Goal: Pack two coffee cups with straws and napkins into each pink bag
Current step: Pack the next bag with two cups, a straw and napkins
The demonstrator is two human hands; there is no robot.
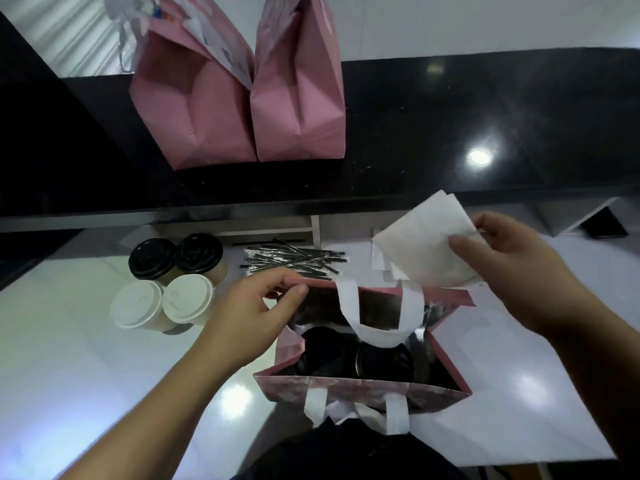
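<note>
An open pink bag [446,367] with white handles stands on the white counter right in front of me. Two black-lidded cups [384,362] sit inside it. My left hand [256,317] pinches the bag's far left rim, holding it open. My right hand [512,268] holds white napkins [426,244] above the bag's far right corner. A pile of wrapped straws [294,261] lies just beyond the bag. Left of it stand two black-lidded cups [176,256] and two white-lidded cups [162,301].
Two more pink bags [242,102] stand upright on the raised black ledge [450,133] at the back. More napkins [379,263] lie on the counter under my right hand. The white counter [69,341] stretches to both sides.
</note>
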